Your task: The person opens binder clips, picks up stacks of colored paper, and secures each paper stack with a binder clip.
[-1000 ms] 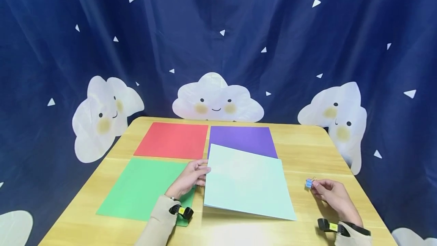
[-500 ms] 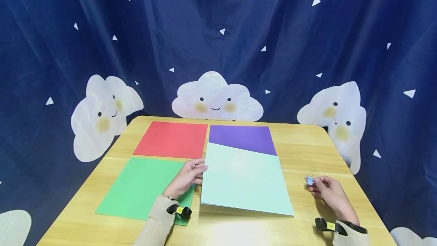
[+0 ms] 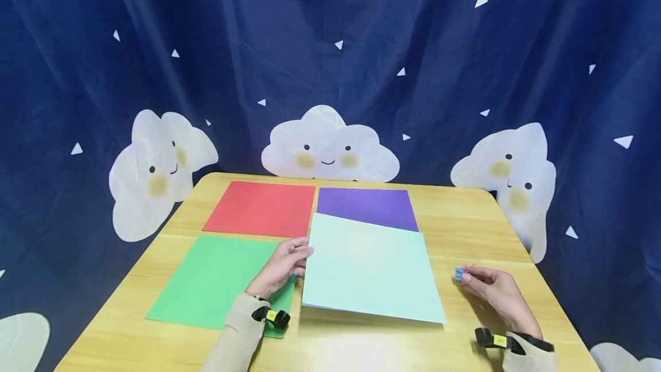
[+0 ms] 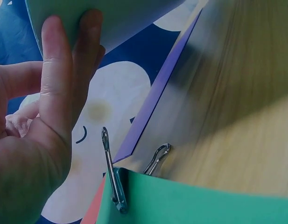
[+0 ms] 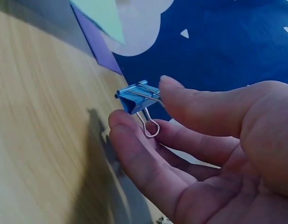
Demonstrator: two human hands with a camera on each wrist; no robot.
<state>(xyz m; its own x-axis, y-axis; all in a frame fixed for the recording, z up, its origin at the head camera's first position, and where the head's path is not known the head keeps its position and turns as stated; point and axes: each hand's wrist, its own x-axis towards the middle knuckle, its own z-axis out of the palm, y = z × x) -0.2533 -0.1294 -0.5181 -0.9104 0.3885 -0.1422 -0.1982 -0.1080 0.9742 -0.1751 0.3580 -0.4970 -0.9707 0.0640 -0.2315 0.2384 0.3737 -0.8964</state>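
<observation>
My left hand pinches the left edge of a pale mint sheet or stack of paper, raised and tilted above the table. In the left wrist view, the fingers lie along the paper's underside. My right hand holds a small blue binder clip between thumb and fingers, to the right of the mint paper and apart from it. One wire handle of this clip points down among the fingers. Below my left hand, a dark green binder clip sits on the edge of the green paper.
Red paper lies at the back left of the wooden table. Purple paper lies beside it, partly covered from view by the mint paper. A blue curtain with white clouds hangs behind the table.
The blue binder clip has turned in my right hand and now sits a little further left. The mint paper has shifted slightly left and is still in my left hand.
</observation>
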